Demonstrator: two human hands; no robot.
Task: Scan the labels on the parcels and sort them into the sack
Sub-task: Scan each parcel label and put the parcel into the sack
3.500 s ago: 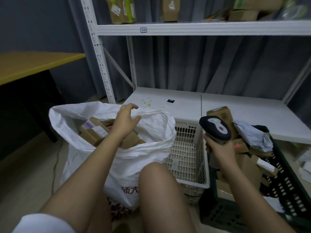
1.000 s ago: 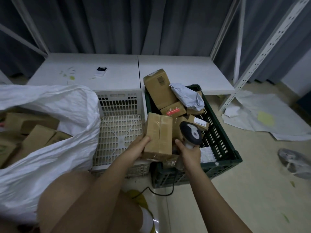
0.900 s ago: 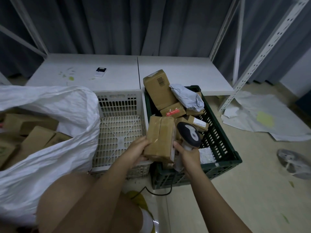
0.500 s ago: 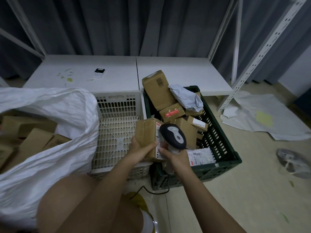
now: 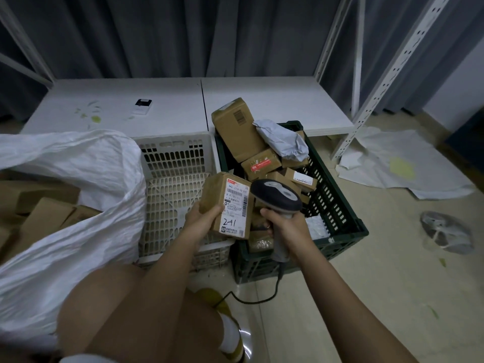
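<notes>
My left hand (image 5: pixel 203 220) grips a small cardboard parcel (image 5: pixel 227 203) from below, over the gap between two crates. Its white shipping label faces up, with "241" handwritten on it. Just right of it, my right hand (image 5: pixel 284 226) holds a corded barcode scanner (image 5: pixel 276 196) by the handle, its dark head beside the label. A dark green crate (image 5: pixel 340 205) holds several more parcels, among them a tall box (image 5: pixel 237 127) and a grey poly mailer (image 5: pixel 281 141). At the left lies the open white sack (image 5: pixel 78 179) with cardboard boxes (image 5: pixel 42 205) inside.
A white plastic crate (image 5: pixel 172 184) stands between the sack and the green crate. Behind them is a low white shelf board (image 5: pixel 170 106) with a small device (image 5: pixel 142 106). White racking posts (image 5: pixel 387 74) rise at right. Paper sheets (image 5: pixel 398 163) and a crumpled bag (image 5: pixel 445 231) lie on the floor.
I picked a parcel out of the green crate with my left hand and turned it until the label faces up. My right hand brought the scanner beside the label.
</notes>
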